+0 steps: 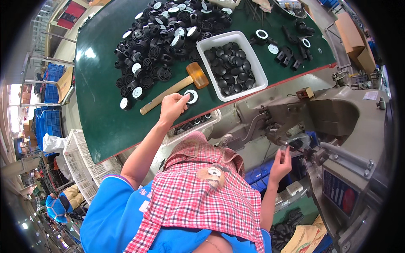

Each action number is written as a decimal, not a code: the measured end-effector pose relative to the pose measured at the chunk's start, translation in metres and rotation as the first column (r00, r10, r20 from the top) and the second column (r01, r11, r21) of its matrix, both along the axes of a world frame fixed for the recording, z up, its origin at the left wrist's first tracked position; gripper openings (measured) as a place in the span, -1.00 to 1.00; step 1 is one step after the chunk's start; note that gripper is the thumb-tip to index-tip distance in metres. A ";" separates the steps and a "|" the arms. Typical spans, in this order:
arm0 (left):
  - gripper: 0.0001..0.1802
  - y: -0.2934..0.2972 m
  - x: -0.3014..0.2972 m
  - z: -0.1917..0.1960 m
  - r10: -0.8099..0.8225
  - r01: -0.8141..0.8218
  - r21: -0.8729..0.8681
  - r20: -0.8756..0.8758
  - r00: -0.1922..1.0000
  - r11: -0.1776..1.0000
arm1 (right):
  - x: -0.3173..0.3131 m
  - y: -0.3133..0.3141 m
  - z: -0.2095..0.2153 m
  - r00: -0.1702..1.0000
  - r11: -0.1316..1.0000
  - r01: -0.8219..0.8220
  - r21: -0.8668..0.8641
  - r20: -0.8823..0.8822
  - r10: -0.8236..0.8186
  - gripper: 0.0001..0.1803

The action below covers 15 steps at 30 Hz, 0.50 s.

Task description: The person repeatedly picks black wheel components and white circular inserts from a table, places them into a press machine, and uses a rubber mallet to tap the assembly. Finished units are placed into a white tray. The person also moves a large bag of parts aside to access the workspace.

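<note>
My left hand (172, 109) is closed on a black caster wheel with a white ring face (192, 96), at the green table's front edge. Just behind it lies a mallet with an amber head (197, 75) and a wooden handle. My right hand (280, 165) is raised beside the grey machine (291, 122), thumb and fingers pinched together. A small shiny tip (287, 144) shows at those fingertips, too small to name. To the right of the mallet stands a white bin (258, 87) of round black caps.
Black wheels, several with white discs (137, 92), are heaped on the table (95, 109). Black brackets (286, 57) lie at its right. A white crate (215, 118) of parts sits below the table edge. At the far lower left is another person (59, 207).
</note>
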State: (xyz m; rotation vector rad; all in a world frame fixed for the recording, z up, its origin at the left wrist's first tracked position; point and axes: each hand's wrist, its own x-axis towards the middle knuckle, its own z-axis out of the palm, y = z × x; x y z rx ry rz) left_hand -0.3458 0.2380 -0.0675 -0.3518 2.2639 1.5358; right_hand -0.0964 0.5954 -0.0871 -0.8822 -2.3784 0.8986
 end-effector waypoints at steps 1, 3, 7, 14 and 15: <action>-0.66 0.001 -0.001 0.001 0.003 -0.003 -0.011 0.013 1.000 1.000 | 0.006 -0.006 -0.008 1.000 1.000 -0.012 0.011 0.028 0.012 -0.61; -0.64 0.005 -0.002 0.003 0.017 -0.016 -0.037 0.030 0.999 0.999 | -0.001 -0.032 -0.006 0.994 0.995 -0.096 -0.001 0.056 0.096 -0.67; -0.61 0.005 -0.006 -0.002 0.001 0.001 -0.071 0.031 1.000 0.997 | -0.078 -0.100 0.009 0.829 0.813 -0.559 -0.162 -0.109 0.548 -0.65; -0.60 0.005 -0.008 -0.001 -0.024 0.027 -0.087 0.036 0.999 0.996 | -0.232 -0.187 -0.027 0.554 0.544 -0.830 -0.126 -0.302 0.776 -0.27; -0.61 0.006 -0.009 0.001 -0.038 0.041 -0.105 0.030 0.999 0.994 | -0.235 -0.189 -0.032 0.569 0.573 -0.815 -0.082 -0.301 0.766 -0.27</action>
